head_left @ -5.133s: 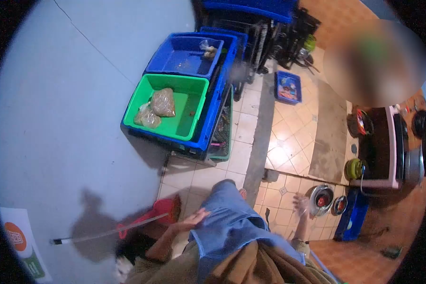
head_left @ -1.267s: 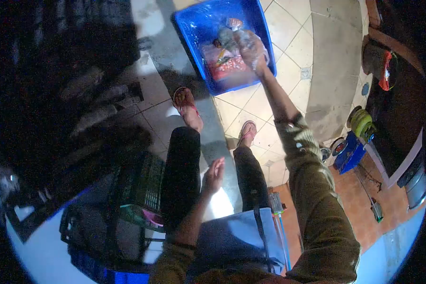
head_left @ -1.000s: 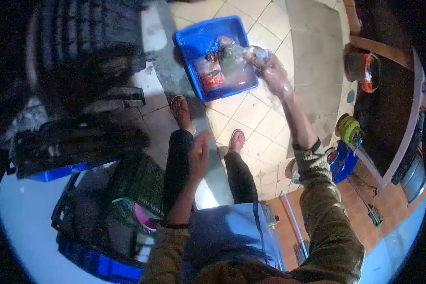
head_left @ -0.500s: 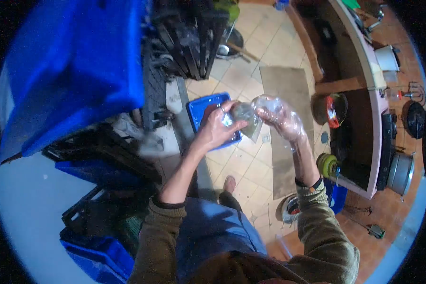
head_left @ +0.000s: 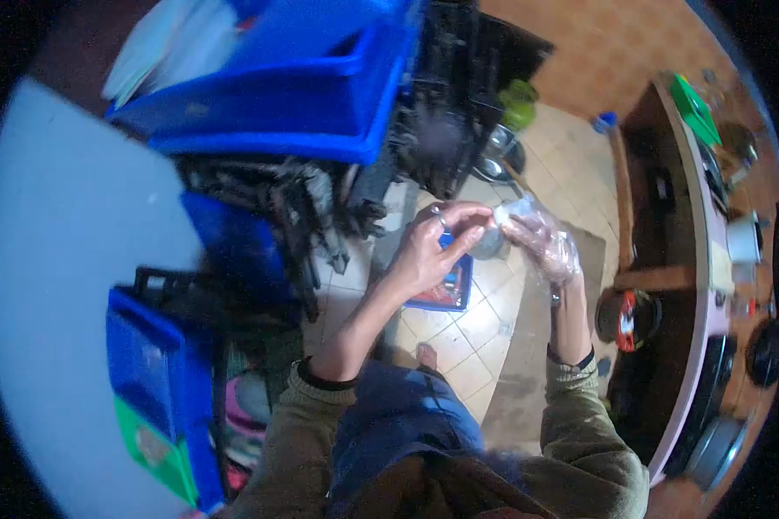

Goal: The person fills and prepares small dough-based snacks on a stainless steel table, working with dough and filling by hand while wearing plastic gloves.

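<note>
Clear plastic covers my right hand (head_left: 541,240), whose fingers are pinched on the top of a small clear plastic bag (head_left: 489,243). Something greyish shows inside the bag, too blurred to make out. My left hand (head_left: 433,246) is bare, with a ring on one finger. Its thumb and fingertips come together at the bag's left side, near the right fingertips. Below the hands, a blue tray (head_left: 464,290) with reddish contents is partly hidden by my left hand.
Large blue crates (head_left: 260,112) stand on a dark rack at the upper left. More blue and green crates (head_left: 151,368) are at the lower left. A counter (head_left: 697,285) with pots runs along the right. A brown mat (head_left: 528,355) covers part of the tiled floor.
The view has swung, so the crates and counter appear shifted. My hands have drawn closer together, and the bag sits lower beneath the fingertips. The left fingers have moved from around the bag to its top.
</note>
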A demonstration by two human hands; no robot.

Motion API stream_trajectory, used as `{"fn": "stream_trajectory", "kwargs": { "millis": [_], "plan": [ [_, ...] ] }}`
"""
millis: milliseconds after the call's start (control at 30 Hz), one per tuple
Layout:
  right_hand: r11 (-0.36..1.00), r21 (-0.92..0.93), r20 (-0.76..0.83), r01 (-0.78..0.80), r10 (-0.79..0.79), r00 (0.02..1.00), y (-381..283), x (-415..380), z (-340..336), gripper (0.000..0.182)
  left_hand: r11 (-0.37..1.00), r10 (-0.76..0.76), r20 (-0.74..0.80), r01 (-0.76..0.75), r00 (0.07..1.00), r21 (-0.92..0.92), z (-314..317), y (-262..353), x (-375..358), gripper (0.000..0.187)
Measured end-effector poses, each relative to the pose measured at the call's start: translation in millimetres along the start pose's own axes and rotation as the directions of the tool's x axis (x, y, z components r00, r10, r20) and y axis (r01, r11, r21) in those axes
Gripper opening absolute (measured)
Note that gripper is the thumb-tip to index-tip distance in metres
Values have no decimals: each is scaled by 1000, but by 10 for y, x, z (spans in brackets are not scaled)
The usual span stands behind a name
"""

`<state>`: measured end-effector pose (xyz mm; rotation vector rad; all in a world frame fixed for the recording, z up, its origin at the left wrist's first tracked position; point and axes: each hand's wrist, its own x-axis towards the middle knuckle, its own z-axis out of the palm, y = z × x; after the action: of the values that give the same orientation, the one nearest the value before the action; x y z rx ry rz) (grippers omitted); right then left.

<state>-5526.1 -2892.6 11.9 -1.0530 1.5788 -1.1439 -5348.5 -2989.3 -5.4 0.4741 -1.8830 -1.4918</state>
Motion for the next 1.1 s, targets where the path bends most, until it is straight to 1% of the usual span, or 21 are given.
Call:
{"fn": "stream_trajectory", "kwargs": {
  "millis": [67, 133, 200, 233, 300, 367, 433, 500, 567, 600, 633, 667, 700, 733, 767, 833, 900, 933, 967, 1033, 1100],
  "plan": [
    [999, 28, 117, 45, -48, 992, -121, -131, -5, 26, 997, 7, 10, -8, 1000, 77, -43, 337, -221, 19],
    [972, -137, 152, 193, -172, 973, -286, -285, 127, 26, 995, -2, -45, 7, 999, 95, -60, 522, -492, 17],
    [982, -39, 262, 186, -170, 950, -414, -370, 334, 26, 991, -44, -103, 57, 994, 125, -95, 651, -792, 23],
    [993, 100, 364, 59, -92, 927, -418, -393, 433, 25, 988, -64, -162, 85, 985, 128, -122, 716, -942, 26],
    [939, -251, 391, 237, -125, 912, -232, -284, 564, 23, 987, -34, -261, 73, 965, 143, -239, 906, -1258, 30],
    [918, -164, 589, 361, -203, 783, -656, -462, 1130, 19, 949, 66, -344, 47, 937, 310, -474, 1073, -1743, 33],
    [993, 21, 702, 120, -100, 705, -709, -622, 1713, 18, 849, 311, -384, -73, 869, 523, -735, 1131, -2292, 32],
    [996, 73, 787, 47, -86, 611, -544, -635, 2295, 18, 789, 412, -463, -53, 785, 612, -971, 1149, -2874, 29],
    [995, 69, 840, -71, -19, 542, -627, -717, 2630, 25, 761, 371, -545, 90, 752, 642, -970, 1365, -3156, 28],
    [993, 108, 827, -39, -68, 558, -675, -843, 2954, 23, 679, 432, -530, 124, 730, 724, -1111, 1413, -3443, 29],
    [980, 82, 873, -183, 18, 488, -723, -961, 3298, 23, 581, 484, -503, 167, 716, 797, -1225, 1441, -3735, 29],
    [998, -13, 872, -59, 40, 488, -822, -1090, 3570, 22, 472, 527, -468, 214, 710, 855, -1340, 1486, -3993, 30],
    [993, -101, 869, 66, 55, 493, -997, -1306, 3846, 21, 494, 513, -523, 264, 680, 828, -1415, 1606, -4251, 31],
    [984, -178, 888, 23, 151, 435, -1064, -1440, 4145, 20, 517, 497, -575, 311, 649, 798, -1470, 1736, -4503, 32],
    [979, -134, 967, 155, 96, 234, -823, -1346, 4459, 22, 554, 470, -631, 350, 617, 755, -1497, 1845, -4761, 33],
    [967, 63, 997, 246, -74, 37, -644, -1631, 5109, 29, 493, 451, -685, 480, 572, 725, -1580, 2049, -5350, 34],
    [805, -46, 978, 592, 156, -136, -803, -1898, 5629, 31, 447, 417, -715, 558, 561, 699, -1674, 2285, -5889, 40],
    [791, 78, 993, 607, -7, -118, -840, -2119, 5962, 37, 430, 413, -718, 575, 560, 696, -1848, 2298, -6096, 37],
    [877, 20, 977, 479, 83, -195, -1034, -2292, 6106, 40, 433, 394, -734, 593, 553, 679, -1868, 2385, -6278, 36],
    [896, 150, 957, 417, -25, -290, -535, -2470, 6551, 40, 436, 344, -767, 631, 542, 642, -1891, 2657, -6640, 34],
    [823, 95, 957, 560, 80, -280, -960, -2808, 6740, 37, 419, 358, -777, 655, 517, 629, -1948, 2813, -6879, 34]
  ]
}}
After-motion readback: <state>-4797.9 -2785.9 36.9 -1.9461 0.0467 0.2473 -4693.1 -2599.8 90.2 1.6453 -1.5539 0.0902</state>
